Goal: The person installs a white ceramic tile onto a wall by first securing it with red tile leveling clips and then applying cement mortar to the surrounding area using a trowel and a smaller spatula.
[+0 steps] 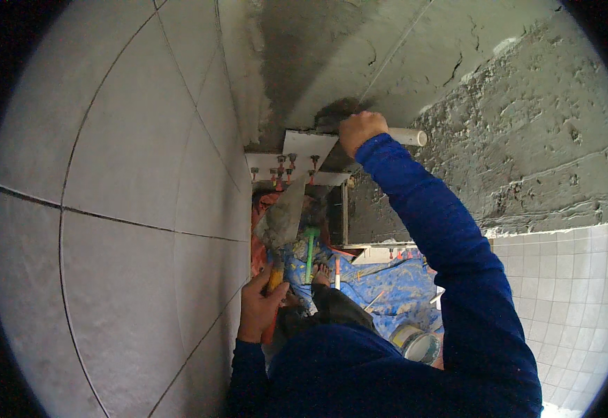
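My left hand (258, 305) is low beside the tiled wall, closed around the yellow handle of a trowel (284, 212). The trowel's broad grey blade points up and away and has mortar on it. My right hand (363, 132) reaches far forward to the cement wall, its fingers curled shut; what they hold, if anything, is hidden. Right beside that fist a white pipe (408, 136) sticks out, and a dark wet patch (335, 113) marks the wall to its left. Just below, a white tile piece (307, 145) stands in a row with several red-and-black levelling clips (281, 167).
Large grey tiles (129, 167) cover the left wall; rough cement (527, 132) lies to the right, above small pale tiles (562, 279). On the floor are a muddy blue tarp (394, 292), a green-handled tool (311, 252), a white-and-red stick-like thing (337, 273) and a bucket (419, 345).
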Motion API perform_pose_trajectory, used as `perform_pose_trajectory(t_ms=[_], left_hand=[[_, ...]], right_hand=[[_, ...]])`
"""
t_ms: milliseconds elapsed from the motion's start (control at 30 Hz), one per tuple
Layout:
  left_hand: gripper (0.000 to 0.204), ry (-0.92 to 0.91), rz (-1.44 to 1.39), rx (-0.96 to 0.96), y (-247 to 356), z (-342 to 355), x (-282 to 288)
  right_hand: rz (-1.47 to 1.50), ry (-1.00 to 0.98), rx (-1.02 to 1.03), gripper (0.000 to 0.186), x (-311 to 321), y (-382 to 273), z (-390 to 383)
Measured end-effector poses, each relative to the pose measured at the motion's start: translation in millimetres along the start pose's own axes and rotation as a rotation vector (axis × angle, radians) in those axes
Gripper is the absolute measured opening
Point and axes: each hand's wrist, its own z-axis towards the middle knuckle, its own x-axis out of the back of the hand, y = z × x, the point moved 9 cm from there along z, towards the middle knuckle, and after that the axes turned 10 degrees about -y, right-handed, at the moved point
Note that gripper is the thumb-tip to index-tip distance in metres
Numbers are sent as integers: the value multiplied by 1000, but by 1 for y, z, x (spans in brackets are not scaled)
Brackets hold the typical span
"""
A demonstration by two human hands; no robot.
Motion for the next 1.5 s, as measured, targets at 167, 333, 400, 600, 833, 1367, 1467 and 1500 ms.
perform_pose_trajectory(t_ms=[167,333,400,600,833,1367,1467,1500], left_hand=[[54,-25,-47,83,-9,-1,-1],[53,-15,30,66,-10,1,1],[52,-4,-51,106,-16,0,1],[52,-21,-94,124,-14,1,0],[55,-13,-28,126,-13,1,2],[57,-19,-91,139,-20,-1,-3],[57,-20,-63,123,-17,1,-3],[57,-20,-47,125,-16,1,-3]], right_hand=[[-67,43,3,23,25,-5,-5],[-2,114,34,22,40,14,-26],[55,137,19,24,36,23,-35],[279,101,-46,29,-20,32,-54],[560,88,-75,35,-106,-19,-50],[277,81,-119,19,-59,6,-61],[172,205,-10,19,-26,4,-53],[135,209,4,20,-21,3,-48]])
